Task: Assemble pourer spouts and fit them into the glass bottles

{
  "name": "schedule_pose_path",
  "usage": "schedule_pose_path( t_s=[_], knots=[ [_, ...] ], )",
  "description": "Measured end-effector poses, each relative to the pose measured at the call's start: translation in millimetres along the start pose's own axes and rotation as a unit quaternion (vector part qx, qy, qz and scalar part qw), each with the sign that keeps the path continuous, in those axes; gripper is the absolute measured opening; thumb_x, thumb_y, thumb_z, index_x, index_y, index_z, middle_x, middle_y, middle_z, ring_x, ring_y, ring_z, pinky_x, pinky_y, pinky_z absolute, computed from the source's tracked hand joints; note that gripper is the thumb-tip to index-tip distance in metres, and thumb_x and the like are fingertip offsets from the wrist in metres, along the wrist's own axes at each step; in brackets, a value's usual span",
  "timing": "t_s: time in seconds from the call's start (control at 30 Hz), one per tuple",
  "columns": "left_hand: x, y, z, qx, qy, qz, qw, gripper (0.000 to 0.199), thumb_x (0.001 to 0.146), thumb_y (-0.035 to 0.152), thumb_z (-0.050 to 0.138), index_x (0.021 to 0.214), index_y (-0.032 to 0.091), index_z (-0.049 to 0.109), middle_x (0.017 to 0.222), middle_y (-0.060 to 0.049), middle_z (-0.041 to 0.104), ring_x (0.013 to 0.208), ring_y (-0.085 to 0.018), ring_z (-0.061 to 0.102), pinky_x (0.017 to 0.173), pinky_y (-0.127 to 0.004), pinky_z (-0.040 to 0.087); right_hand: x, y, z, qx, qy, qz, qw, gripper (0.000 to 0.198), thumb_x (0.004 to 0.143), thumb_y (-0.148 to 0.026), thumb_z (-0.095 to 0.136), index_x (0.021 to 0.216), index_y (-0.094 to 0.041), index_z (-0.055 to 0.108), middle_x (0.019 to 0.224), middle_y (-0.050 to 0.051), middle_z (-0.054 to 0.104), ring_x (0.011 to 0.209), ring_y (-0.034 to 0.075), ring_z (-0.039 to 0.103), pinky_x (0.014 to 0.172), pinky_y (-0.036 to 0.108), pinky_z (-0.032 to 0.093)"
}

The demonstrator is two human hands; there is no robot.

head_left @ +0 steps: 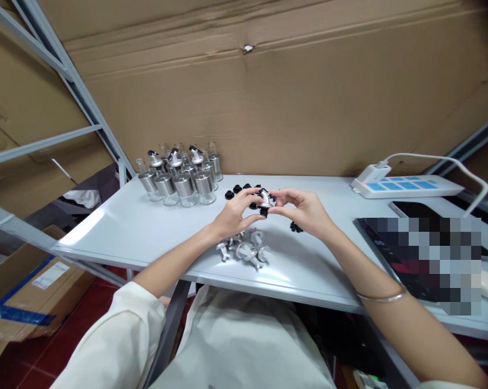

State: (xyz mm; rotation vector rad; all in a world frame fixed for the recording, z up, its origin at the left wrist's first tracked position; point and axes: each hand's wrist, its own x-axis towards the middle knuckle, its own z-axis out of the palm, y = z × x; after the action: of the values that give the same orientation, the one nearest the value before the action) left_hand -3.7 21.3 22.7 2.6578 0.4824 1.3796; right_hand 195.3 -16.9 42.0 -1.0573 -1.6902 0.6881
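Above the middle of the table, a bottle pourer spout point(265, 202) with a silvery body, black flip cap and black ribbed stopper stands upright between my hands. My left hand point(239, 209) is closed on its left side, thumb low and index finger near the cap. From the right, my right hand point(302, 209) pinches the same pourer spout with thumb and fingers. Loose silvery spout pieces point(247, 250) lie in a pile below my hands. Black stoppers point(237, 189) sit behind my left hand, partly hidden by it. Small black parts point(295, 227) lie under my right hand.
Several glass bottles with metal sleeves point(186, 186) stand at the back left, some topped with pourers. On the right are a white power strip point(409, 186) with a plugged-in cable, a dark phone point(414, 213) and a partly blurred tablet point(383, 246). Cardboard point(284, 108) backs the table point(118, 227).
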Motion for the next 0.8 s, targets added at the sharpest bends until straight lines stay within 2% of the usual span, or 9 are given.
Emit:
schedule_pose_path(
  t_s=[0.17,0.3,0.4,0.53,0.67,0.8],
  knots=[
    [1.7,2.0,-1.0,0.005,0.007,0.002,1.000,0.026,0.080,0.030,0.064,0.100,0.015,0.056,0.115,-0.015,0.060,0.115,-0.022,0.057,0.096,-0.038,0.047,0.6,-4.1,1.3,0.067,-0.053,0.017,0.996,0.050,0.067,-0.043,0.074,0.108,-0.022,0.056,0.088,0.004,0.062,0.075,0.017,0.060,0.073,0.035,0.051],
    [2.0,3.0,-1.4,0.007,0.024,-0.007,1.000,0.026,0.079,0.029,0.065,0.099,0.015,0.057,0.117,-0.015,0.059,0.114,-0.021,0.058,0.095,-0.036,0.048,-0.1,-3.4,3.0,0.123,-0.056,0.023,0.991,0.044,0.069,-0.043,0.072,0.103,-0.026,0.050,0.092,0.003,0.063,0.079,0.016,0.063,0.075,0.035,0.053],
    [1.9,2.1,-0.8,0.005,0.032,-0.030,0.999,0.028,0.079,0.030,0.066,0.100,0.015,0.056,0.117,-0.015,0.059,0.111,-0.021,0.059,0.093,-0.036,0.049,-0.7,-2.9,2.5,0.101,-0.051,-0.003,0.994,0.041,0.067,-0.039,0.075,0.098,-0.025,0.052,0.092,0.004,0.067,0.087,0.019,0.065,0.080,0.037,0.054],
    [1.5,-0.6,1.4,0.002,0.028,-0.043,0.999,0.028,0.080,0.027,0.065,0.104,0.016,0.055,0.119,-0.015,0.057,0.114,-0.021,0.056,0.094,-0.037,0.048,-2.2,-4.3,3.1,0.037,-0.057,-0.034,0.997,0.037,0.069,-0.038,0.073,0.100,-0.021,0.062,0.106,0.008,0.069,0.093,0.023,0.066,0.087,0.041,0.054],
    [2.2,0.0,2.9,-0.043,0.028,-0.057,0.997,0.035,0.080,0.029,0.065,0.111,0.017,0.053,0.124,-0.014,0.050,0.112,-0.020,0.056,0.091,-0.034,0.051,-3.9,-6.2,5.2,0.043,-0.034,-0.015,0.998,0.038,0.070,-0.038,0.072,0.103,-0.020,0.066,0.101,0.008,0.072,0.080,0.021,0.069,0.083,0.042,0.056],
    [4.2,4.5,1.0,-0.076,0.044,-0.077,0.993,0.036,0.080,0.031,0.064,0.113,0.018,0.055,0.115,-0.011,0.047,0.097,-0.015,0.059,0.086,-0.031,0.053,-4.3,-9.2,7.0,0.079,-0.006,0.004,0.997,0.039,0.068,-0.038,0.073,0.102,-0.019,0.067,0.093,0.007,0.073,0.082,0.022,0.070,0.083,0.042,0.056]
  ],
)
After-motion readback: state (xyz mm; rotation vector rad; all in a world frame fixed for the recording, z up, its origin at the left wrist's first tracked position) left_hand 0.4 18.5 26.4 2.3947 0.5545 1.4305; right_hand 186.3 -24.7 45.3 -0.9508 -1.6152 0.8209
